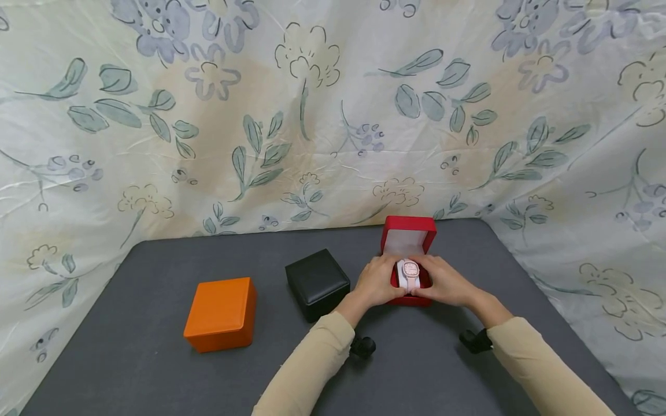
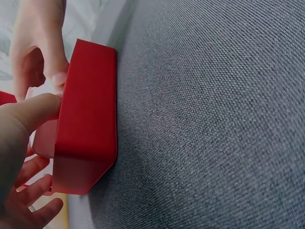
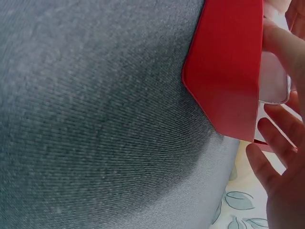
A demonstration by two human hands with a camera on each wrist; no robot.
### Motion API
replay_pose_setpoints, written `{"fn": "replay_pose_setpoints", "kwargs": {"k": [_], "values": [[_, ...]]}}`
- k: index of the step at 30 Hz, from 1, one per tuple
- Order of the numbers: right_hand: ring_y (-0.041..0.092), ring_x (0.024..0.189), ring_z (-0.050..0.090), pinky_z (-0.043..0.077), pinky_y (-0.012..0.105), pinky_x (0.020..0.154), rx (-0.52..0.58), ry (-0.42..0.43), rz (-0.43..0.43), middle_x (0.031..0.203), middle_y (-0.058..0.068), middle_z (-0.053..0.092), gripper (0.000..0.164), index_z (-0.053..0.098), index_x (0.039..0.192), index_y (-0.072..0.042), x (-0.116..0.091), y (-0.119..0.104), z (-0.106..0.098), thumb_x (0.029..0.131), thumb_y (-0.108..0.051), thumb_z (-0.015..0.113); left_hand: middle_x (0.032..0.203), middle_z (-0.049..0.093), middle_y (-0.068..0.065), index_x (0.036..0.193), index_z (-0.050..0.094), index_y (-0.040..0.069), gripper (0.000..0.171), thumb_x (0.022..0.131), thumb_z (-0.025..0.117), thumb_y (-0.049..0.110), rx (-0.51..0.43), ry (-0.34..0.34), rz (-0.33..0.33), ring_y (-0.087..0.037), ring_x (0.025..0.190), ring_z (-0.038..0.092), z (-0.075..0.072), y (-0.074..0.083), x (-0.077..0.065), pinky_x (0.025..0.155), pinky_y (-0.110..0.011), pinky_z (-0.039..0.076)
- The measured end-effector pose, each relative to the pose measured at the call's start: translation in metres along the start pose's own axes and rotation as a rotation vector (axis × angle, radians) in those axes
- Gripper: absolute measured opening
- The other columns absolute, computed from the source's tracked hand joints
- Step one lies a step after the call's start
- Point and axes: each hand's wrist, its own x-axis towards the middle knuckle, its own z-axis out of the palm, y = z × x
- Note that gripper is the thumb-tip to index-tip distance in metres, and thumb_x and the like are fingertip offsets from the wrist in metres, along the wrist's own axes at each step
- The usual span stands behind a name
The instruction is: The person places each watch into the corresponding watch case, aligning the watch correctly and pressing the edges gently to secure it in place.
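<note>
A pink wristwatch (image 1: pixel 410 269) lies face up round a pale cushion, inside the lower half of an open red box (image 1: pixel 402 301). The box's lid stands raised at the back, showing a light lining. From the left, my left hand (image 1: pixel 376 282) pinches the watch and cushion between thumb and fingers. My right hand (image 1: pixel 448 282) does the same from the right, both thumbs close together at the near side. In the left wrist view, the outer wall of the red box (image 2: pixel 88 102) hides most of the cushion. The right wrist view shows loosely spread right fingers (image 3: pixel 281 138) beside the box.
A black box (image 1: pixel 318 282) with its lid down sits left of the red box, close to my left forearm. Farther left is an orange box (image 1: pixel 221 312), also closed. The grey tabletop (image 1: pixel 130 370) ends at a floral cloth (image 1: pixel 333 127) behind.
</note>
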Motion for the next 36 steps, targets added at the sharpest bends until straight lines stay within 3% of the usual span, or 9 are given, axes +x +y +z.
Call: {"fn": "replay_pose_setpoints", "kwargs": {"k": [5,13,20,24,28,32,36], "values": [[0.03,0.1,0.052,0.044,0.053,0.085,-0.089,-0.003,0.012,0.116,0.014,0.058,0.068,0.049,0.128,-0.004,0.001,-0.001,0.002,0.071,-0.03,0.078,0.128,0.052,0.003,0.132,0.048,0.021,0.063,0.076,0.071,0.039,0.056,-0.006,-0.008,-0.017,0.117,0.044,0.003,0.0,0.0,0.096,-0.035,0.041],[0.033,0.104,0.048,0.042,0.06,0.079,-0.178,-0.025,0.075,0.118,0.016,0.053,0.068,0.051,0.128,-0.004,0.001,-0.005,0.002,0.072,-0.033,0.077,0.129,0.048,0.001,0.132,0.048,0.019,0.059,0.079,0.067,0.038,0.132,0.039,0.024,-0.017,0.119,0.042,0.007,0.001,-0.003,0.097,-0.034,0.04],[0.033,0.104,0.05,0.043,0.054,0.08,-0.304,0.006,-0.009,0.118,0.016,0.054,0.066,0.051,0.127,-0.001,0.002,-0.016,-0.007,0.074,-0.034,0.075,0.131,0.047,0.0,0.133,0.047,0.018,0.06,0.08,0.066,0.039,0.167,0.021,0.007,-0.017,0.121,0.042,0.004,0.006,-0.006,0.098,-0.035,0.04],[0.029,0.099,0.054,0.047,0.051,0.08,-0.308,0.081,-0.052,0.113,0.013,0.058,0.052,0.058,0.12,-0.004,0.007,-0.028,-0.021,0.075,-0.027,0.074,0.134,0.045,0.0,0.135,0.045,0.018,0.061,0.082,0.066,0.038,0.166,0.005,-0.003,-0.017,0.122,0.041,0.002,0.006,-0.006,0.099,-0.036,0.039],[0.022,0.086,0.058,0.051,0.043,0.073,-0.276,0.233,-0.049,0.098,0.007,0.061,0.032,0.064,0.107,-0.008,0.012,-0.034,-0.037,0.077,-0.016,0.072,0.134,0.044,0.001,0.136,0.043,0.018,0.062,0.081,0.066,0.038,0.152,-0.013,-0.016,-0.016,0.123,0.041,0.001,0.007,-0.005,0.101,-0.035,0.038],[0.02,0.079,0.059,0.051,0.041,0.067,-0.221,0.4,0.03,0.089,0.006,0.061,0.02,0.064,0.098,-0.008,0.016,-0.029,-0.05,0.079,-0.01,0.07,0.132,0.046,0.001,0.133,0.046,0.019,0.059,0.081,0.066,0.038,0.136,-0.014,-0.025,-0.016,0.119,0.043,-0.003,0.008,-0.005,0.099,-0.034,0.039],[0.024,0.079,0.06,0.052,0.043,0.066,-0.157,0.478,0.144,0.092,0.011,0.062,0.023,0.06,0.104,-0.004,0.018,-0.022,-0.058,0.083,-0.009,0.066,0.118,0.055,0.002,0.122,0.056,0.02,0.044,0.083,0.064,0.038,0.079,0.072,-0.038,-0.012,0.103,0.053,-0.014,0.009,-0.003,0.085,-0.03,0.048]]}}
